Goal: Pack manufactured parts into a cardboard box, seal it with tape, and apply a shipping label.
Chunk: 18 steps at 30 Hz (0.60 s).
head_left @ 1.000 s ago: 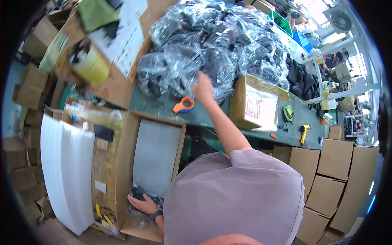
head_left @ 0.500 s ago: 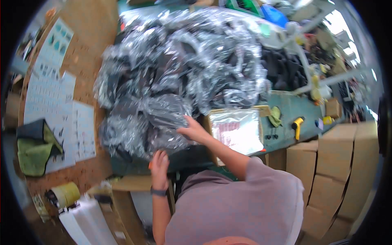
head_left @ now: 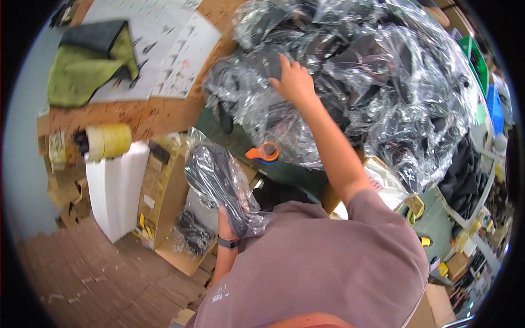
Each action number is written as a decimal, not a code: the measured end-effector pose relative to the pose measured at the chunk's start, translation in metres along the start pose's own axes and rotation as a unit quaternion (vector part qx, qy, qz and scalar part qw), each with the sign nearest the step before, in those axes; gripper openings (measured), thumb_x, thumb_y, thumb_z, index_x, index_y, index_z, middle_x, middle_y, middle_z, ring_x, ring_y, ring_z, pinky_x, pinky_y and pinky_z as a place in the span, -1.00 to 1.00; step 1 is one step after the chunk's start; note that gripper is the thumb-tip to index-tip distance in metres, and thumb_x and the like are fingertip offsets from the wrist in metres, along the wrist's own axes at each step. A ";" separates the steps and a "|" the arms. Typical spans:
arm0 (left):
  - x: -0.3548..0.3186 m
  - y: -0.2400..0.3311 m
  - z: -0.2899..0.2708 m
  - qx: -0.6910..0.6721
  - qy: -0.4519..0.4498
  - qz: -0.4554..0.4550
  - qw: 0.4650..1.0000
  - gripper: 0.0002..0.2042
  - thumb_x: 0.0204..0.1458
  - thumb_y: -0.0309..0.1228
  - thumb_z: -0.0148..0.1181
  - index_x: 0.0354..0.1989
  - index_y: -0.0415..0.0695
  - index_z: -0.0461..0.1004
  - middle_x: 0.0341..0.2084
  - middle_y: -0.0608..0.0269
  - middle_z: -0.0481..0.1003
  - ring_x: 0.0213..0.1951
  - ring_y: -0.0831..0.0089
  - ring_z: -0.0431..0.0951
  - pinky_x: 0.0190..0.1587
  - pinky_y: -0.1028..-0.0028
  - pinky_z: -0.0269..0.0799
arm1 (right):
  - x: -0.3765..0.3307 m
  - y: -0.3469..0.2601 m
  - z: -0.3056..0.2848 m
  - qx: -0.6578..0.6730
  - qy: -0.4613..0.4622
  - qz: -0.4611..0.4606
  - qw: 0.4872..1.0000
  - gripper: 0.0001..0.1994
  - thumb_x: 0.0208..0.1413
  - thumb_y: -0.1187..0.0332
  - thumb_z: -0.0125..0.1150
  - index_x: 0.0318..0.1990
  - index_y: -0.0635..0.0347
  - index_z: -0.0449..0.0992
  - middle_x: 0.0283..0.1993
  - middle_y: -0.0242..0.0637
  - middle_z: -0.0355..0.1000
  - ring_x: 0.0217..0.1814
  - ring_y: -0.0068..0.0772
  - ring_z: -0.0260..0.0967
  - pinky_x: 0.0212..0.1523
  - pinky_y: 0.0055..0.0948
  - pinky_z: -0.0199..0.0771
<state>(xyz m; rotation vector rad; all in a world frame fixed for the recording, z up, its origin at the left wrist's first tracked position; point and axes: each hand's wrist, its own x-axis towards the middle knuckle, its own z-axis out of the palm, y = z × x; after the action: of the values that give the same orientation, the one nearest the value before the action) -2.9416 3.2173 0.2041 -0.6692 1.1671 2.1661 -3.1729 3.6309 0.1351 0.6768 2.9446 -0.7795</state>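
My left hand [head_left: 225, 223] grips the lower end of a clear plastic bag with a long dark item [head_left: 210, 169] in it, held over an open cardboard box [head_left: 169, 197]. Part of that hand is hidden behind the bag. Up and to the right, my right hand [head_left: 297, 83] rests on a big heap of similar bagged dark items [head_left: 372, 71], fingers spread. Another bagged dark item [head_left: 192, 232] lies inside the box. What exactly the dark items are, I cannot tell.
An orange tape dispenser [head_left: 266, 152] lies at the green table's [head_left: 240, 147] edge. On the left are a green and black cloth [head_left: 90, 65], a yellow cup-like container [head_left: 112, 140] and a white foam block [head_left: 115, 188]. Stacked flat cardboard [head_left: 98, 268] covers the lower left.
The view has turned toward the left. My left hand has moved off the table edge, bringing a bagged dark item over the box. My right hand is at the heap's left part.
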 end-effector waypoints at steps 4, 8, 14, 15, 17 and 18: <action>-0.037 0.025 -0.062 -0.220 -0.147 0.003 0.964 0.10 0.09 0.45 0.32 0.56 -0.22 0.20 0.08 0.26 0.55 -0.06 0.38 0.57 -0.04 0.35 0.57 | 0.069 0.003 0.081 -0.146 -0.113 0.035 0.982 0.04 0.04 0.01 0.57 0.62 0.08 0.10 0.25 0.23 0.58 0.23 0.25 0.62 0.27 0.07 0.61; -0.089 0.052 -0.135 -0.208 -0.106 0.061 0.970 0.04 0.12 0.36 0.39 0.55 -0.20 0.23 0.09 0.24 0.56 0.02 0.39 0.59 0.07 0.35 0.58 | 0.072 0.007 0.050 -0.108 -0.115 -0.063 0.985 0.00 0.13 0.03 0.43 0.63 0.29 0.09 0.50 0.21 0.39 0.34 0.31 0.54 0.27 0.08 0.58; -0.127 0.099 -0.333 0.519 0.241 0.273 0.773 -0.34 0.03 -0.36 0.58 0.34 -0.20 0.49 0.08 0.16 0.67 0.15 0.15 0.64 0.16 0.09 0.61 | -0.143 -0.034 -0.041 0.512 -0.155 0.150 0.831 -0.29 0.28 0.26 0.39 0.53 0.29 0.34 0.32 -0.15 0.53 0.21 -0.21 0.55 0.22 -0.26 0.57; -0.129 0.121 -0.358 0.631 0.238 0.222 0.704 -0.39 0.01 -0.39 0.53 0.30 -0.13 0.53 0.02 0.20 0.69 0.12 0.14 0.63 0.20 0.08 0.56 | -0.183 -0.060 -0.036 0.409 -0.153 0.144 0.888 -0.35 0.25 0.30 0.38 0.47 0.28 0.41 0.26 -0.14 0.56 0.20 -0.20 0.56 0.18 -0.25 0.60; -0.121 0.158 -0.415 0.775 0.195 0.191 0.569 -0.52 -0.01 -0.41 0.41 0.17 0.00 0.60 -0.11 0.30 0.70 0.04 0.15 0.61 0.27 0.06 0.45 | -0.226 -0.083 -0.018 0.290 -0.142 0.129 0.938 -0.41 0.22 0.34 0.36 0.41 0.27 0.49 0.21 -0.13 0.60 0.19 -0.19 0.56 0.14 -0.25 0.62; -0.104 0.166 -0.451 0.818 0.156 0.216 0.510 -0.60 0.00 -0.42 0.35 0.08 0.07 0.65 -0.18 0.34 0.69 -0.02 0.17 0.59 0.31 0.04 0.39 | -0.253 -0.093 0.003 0.286 -0.184 0.101 0.935 -0.44 0.21 0.33 0.37 0.38 0.25 0.51 0.18 -0.14 0.61 0.16 -0.20 0.57 0.13 -0.25 0.62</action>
<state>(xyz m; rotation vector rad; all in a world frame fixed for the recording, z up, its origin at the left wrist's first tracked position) -2.9149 2.7301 0.1461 0.2303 2.9026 0.2365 -2.9824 3.4543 0.2089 0.7348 2.2651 -1.5617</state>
